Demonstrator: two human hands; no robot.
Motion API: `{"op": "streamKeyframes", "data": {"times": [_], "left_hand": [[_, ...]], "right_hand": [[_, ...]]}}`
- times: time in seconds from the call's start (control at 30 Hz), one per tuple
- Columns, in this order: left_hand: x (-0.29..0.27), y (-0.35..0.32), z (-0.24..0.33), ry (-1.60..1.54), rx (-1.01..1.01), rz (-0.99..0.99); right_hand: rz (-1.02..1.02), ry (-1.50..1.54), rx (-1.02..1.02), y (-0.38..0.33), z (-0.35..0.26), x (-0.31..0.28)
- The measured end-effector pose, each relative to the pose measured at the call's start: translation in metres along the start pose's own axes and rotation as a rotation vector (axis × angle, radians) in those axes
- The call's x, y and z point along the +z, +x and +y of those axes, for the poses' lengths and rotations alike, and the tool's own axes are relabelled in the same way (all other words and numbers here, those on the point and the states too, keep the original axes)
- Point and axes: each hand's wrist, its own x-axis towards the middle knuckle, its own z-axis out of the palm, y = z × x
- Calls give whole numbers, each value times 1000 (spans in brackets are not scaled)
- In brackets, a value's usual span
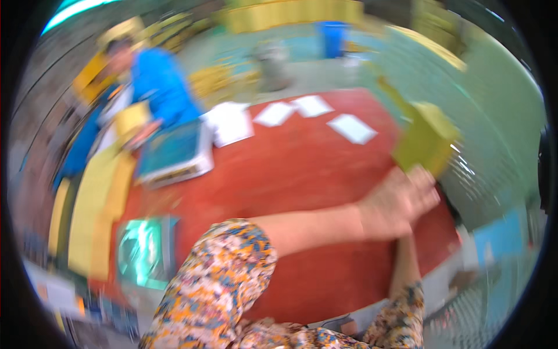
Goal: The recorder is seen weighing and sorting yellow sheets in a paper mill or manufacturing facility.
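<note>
My left forearm, in a flowered sleeve, reaches across the red table [279,180] to its right side. There my left hand [388,202] overlaps my right hand. My right forearm [406,262] rises from the lower right, and its hand is mostly hidden behind the left one. Motion blur smears the fingers, so their pose and anything held between them cannot be made out. Just beyond the fingertips stands a yellow-green block-shaped thing [427,139], near the table's right edge. Whether the fingers touch it is unclear.
White sheets [352,128] lie along the far edge. A thick dark-green-topped stack [177,148] sits far left, with a shiny green plastic-wrapped pack [142,253] nearer. Beyond the left edge, a person in blue [160,81] holds a yellow thing [132,121]. A blue bin [333,39] stands behind.
</note>
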Motion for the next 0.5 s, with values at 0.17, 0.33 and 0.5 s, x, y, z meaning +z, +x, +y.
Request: {"op": "streamKeyframes", "data": {"times": [0.17,0.33,0.5], "left_hand": [[-141,-148,121,-161,-434,-186],[-306,-279,263,121,-903,9],[-424,-369,363,299,-1080,136]], "right_hand": [[-483,1066,-845,-77,107,14],[-1015,1525,-1088,-288,119,-183],[-1210,1682,-1607,-434,95,-311]]}}
